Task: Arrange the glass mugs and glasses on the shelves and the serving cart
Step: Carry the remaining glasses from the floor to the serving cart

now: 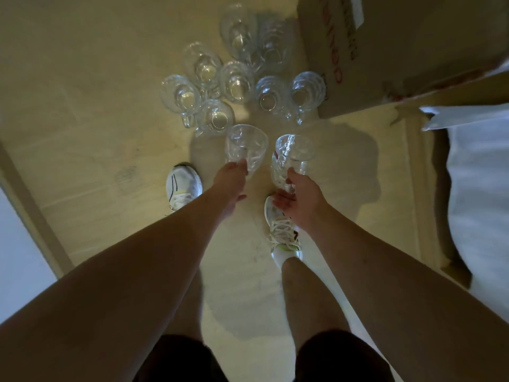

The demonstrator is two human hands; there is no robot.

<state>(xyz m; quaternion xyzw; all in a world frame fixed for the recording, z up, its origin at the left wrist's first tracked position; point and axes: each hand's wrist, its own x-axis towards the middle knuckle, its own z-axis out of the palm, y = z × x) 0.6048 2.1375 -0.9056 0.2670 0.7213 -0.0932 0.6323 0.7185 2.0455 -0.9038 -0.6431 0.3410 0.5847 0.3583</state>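
Head view, looking straight down. The fingers [242,164] of the left hand [230,186] curl against the near wall of a clear glass [246,150], pinching it low on its side so that the glass juts forward beyond the fingertips, its open mouth tilted toward the camera. The fingers [283,199] of the right hand [301,198] wrap beneath a second clear glass [292,158], with the thumb lying along its right wall; this glass also extends forward past the fingers and leans, mouth upward. The two held glasses sit side by side, near each other but apart, above a pale floor [96,111]. Below the hands stand two white shoes: the left shoe [183,186] just left of the left hand, and the right shoe [282,232] partly hidden under the right hand. Beyond the held glasses, a cluster of glass mugs [209,78] and ribbed glasses [289,91] stands upright on the floor, closely grouped, with some rims touching or nearly so; the nearest mug [216,115] lies just ahead of the left-hand glass. Further glassware at the far end of the cluster is blurred. To the right of the cluster a cardboard box [385,51] with red lettering rests on the floor, and a white bed edge [479,188] occupies the right margin.
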